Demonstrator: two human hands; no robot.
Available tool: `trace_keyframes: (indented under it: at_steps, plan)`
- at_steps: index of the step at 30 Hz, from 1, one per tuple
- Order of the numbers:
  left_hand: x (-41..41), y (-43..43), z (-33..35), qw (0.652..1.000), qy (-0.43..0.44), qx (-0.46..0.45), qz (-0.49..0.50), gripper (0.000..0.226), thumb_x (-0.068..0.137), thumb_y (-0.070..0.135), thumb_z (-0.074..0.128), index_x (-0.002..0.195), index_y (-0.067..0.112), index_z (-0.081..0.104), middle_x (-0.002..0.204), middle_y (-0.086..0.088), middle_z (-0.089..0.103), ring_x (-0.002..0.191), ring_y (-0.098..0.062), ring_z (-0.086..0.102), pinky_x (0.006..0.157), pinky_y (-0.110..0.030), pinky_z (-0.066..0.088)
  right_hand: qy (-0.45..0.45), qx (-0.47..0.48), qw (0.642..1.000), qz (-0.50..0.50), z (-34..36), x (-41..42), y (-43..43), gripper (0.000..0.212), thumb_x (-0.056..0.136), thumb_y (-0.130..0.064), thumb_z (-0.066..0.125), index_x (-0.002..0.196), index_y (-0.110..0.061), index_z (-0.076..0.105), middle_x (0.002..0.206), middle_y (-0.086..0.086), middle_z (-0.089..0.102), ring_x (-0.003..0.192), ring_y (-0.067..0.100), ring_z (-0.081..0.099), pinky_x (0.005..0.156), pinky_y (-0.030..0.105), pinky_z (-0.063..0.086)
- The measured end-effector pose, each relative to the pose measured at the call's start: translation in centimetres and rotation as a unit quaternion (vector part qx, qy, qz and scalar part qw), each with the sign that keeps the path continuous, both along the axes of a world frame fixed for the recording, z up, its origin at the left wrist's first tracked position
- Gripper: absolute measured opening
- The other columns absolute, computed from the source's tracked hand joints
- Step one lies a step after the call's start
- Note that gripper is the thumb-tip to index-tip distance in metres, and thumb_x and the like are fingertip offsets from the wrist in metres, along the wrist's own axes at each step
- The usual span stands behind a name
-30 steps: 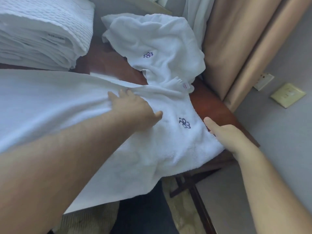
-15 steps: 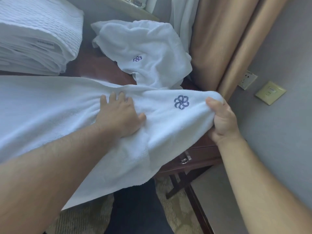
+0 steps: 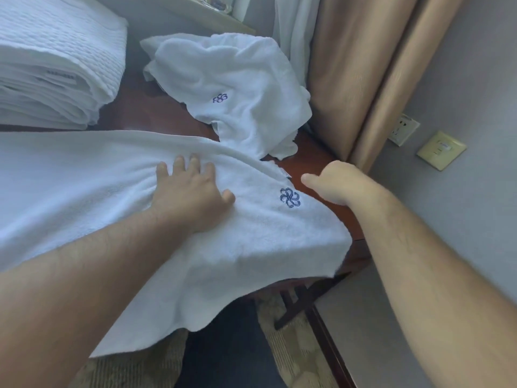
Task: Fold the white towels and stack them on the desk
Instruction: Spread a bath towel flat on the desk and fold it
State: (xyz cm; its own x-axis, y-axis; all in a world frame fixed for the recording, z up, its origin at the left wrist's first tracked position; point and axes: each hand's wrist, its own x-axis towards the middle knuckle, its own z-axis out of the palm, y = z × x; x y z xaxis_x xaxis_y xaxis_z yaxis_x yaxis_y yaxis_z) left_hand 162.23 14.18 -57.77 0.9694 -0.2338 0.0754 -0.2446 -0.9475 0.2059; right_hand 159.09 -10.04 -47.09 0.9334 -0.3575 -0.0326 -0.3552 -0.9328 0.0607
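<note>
A person's left hand (image 3: pixel 193 197) presses flat on a white terry towel with a blue emblem (image 3: pixel 112 197) spread across the near dark wooden desk (image 3: pixel 330 163); the right hand (image 3: pixel 338 183), holding nothing, hovers beside its right end, which should be smoothed square before folding.

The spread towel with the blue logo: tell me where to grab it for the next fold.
Pinch the spread towel at its overhanging right corner from the right, where the right hand hovers; the left hand pins the middle.

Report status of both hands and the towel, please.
Left hand flat on spread towel. Right hand off it, empty. Crumpled towel close behind.
</note>
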Motion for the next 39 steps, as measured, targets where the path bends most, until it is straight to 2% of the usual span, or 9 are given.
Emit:
trace_keyframes:
  at_steps: [5, 12, 16, 21, 26, 30, 33, 36, 39]
  plan:
    - [0.7, 1.0, 1.4, 0.998, -0.01, 0.04, -0.04, 0.06, 0.088, 0.071, 0.018, 0.125, 0.037, 0.052, 0.129, -0.002, 0.047, 0.125, -0.028, 0.037, 0.092, -0.048, 0.033, -0.08, 0.289, 0.952, 0.054, -3.3, 2.4, 3.6, 0.044, 0.094, -0.042, 0.056, 0.081, -0.001, 0.065, 0.068, 0.007, 0.066, 0.047, 0.011, 0.053, 0.042, 0.023, 0.042]
    - [7.5, 2.4, 6.0, 0.999, 0.002, 0.002, -0.047, 0.031, 0.096, 0.034, 0.047, 0.078, 0.019, 0.067, 0.077, 0.004, 0.07, 0.075, -0.021, 0.065, 0.056, -0.027, 0.04, 0.024, 0.014, 0.999, 0.032, -3.2, 7.9, 6.4, 0.029, 0.099, -0.02, 0.034, 0.082, -0.017, 0.057, 0.099, 0.008, 0.063, 0.093, 0.031, 0.057, 0.088, 0.045, 0.052]
    - [8.7, 3.1, 3.0, 0.996, -0.043, -0.065, -0.047, 0.017, 0.092, 0.039, 0.056, 0.101, 0.026, 0.062, 0.107, 0.003, 0.064, 0.103, -0.023, 0.056, 0.076, -0.034, 0.046, 0.055, 0.209, 0.97, -0.111, -3.8, 10.9, 6.3, 0.058, 0.097, -0.063, 0.034, 0.083, -0.013, 0.06, 0.059, 0.004, 0.068, 0.051, 0.02, 0.061, 0.057, 0.028, 0.054]
    - [10.1, 3.6, 0.8, 0.997, -0.051, -0.05, -0.023, 0.074, 0.085, 0.073, 0.047, 0.144, 0.028, 0.038, 0.145, -0.001, 0.04, 0.135, -0.028, 0.032, 0.112, -0.047, 0.025, 0.064, 0.203, 0.974, -0.072, -3.5, 13.8, 6.5, 0.026, 0.093, -0.024, 0.048, 0.071, -0.01, 0.053, 0.057, 0.002, 0.051, 0.046, 0.016, 0.044, 0.045, 0.022, 0.035]
    - [10.3, 3.4, 0.9, 0.998, -0.015, -0.059, -0.026, 0.074, 0.081, 0.079, 0.042, 0.133, 0.026, 0.05, 0.134, 0.0, 0.042, 0.126, -0.024, 0.035, 0.101, -0.041, 0.03, -0.116, 0.286, 0.949, -0.058, -5.3, 14.0, 5.6, 0.026, 0.092, -0.023, 0.049, 0.069, -0.01, 0.051, 0.072, 0.003, 0.056, 0.066, 0.02, 0.051, 0.06, 0.029, 0.038]
    - [10.1, 3.4, 1.8, 0.998, -0.011, -0.057, -0.039, 0.058, 0.083, 0.073, 0.051, 0.118, 0.027, 0.056, 0.126, -0.001, 0.045, 0.117, -0.025, 0.037, 0.091, -0.041, 0.029, -0.382, 0.364, 0.848, -0.049, -7.2, 11.3, 4.3, 0.043, 0.082, -0.033, 0.054, 0.044, -0.019, 0.044, 0.047, -0.012, 0.044, 0.044, 0.006, 0.04, 0.044, 0.019, 0.032]
    - [8.9, 2.9, 2.5, 0.995, -0.058, -0.048, -0.061, 0.034, 0.092, 0.058, 0.054, 0.105, 0.027, 0.053, 0.12, 0.0, 0.049, 0.111, -0.026, 0.04, 0.092, -0.042, 0.03, -0.42, 0.437, 0.792, -0.072, -7.4, 11.0, 4.0, 0.04, 0.081, -0.03, 0.055, 0.047, -0.011, 0.051, 0.052, -0.011, 0.059, 0.048, 0.004, 0.039, 0.052, 0.022, 0.036]
    - [7.5, 2.8, 3.2, 0.986, -0.145, -0.033, -0.069, 0.02, 0.092, 0.042, 0.059, 0.107, 0.028, 0.056, 0.113, 0.0, 0.047, 0.105, -0.027, 0.039, 0.085, -0.04, 0.028, -0.306, 0.372, 0.87, -0.104, -6.3, 12.2, 3.6, 0.03, 0.086, -0.026, 0.059, 0.079, 0.003, 0.062, 0.07, 0.002, 0.063, 0.06, 0.015, 0.049, 0.053, 0.027, 0.038]
    - [6.6, 3.0, 4.0, 0.977, -0.206, 0.018, -0.041, 0.009, 0.088, 0.028, 0.064, 0.096, 0.027, 0.062, 0.104, 0.0, 0.039, 0.1, -0.026, 0.032, 0.079, -0.037, 0.021, -0.291, 0.17, 0.941, -0.033, -5.0, 12.0, 3.3, 0.03, 0.086, -0.029, 0.059, 0.064, -0.008, 0.053, 0.059, -0.001, 0.052, 0.057, 0.018, 0.047, 0.048, 0.029, 0.029]
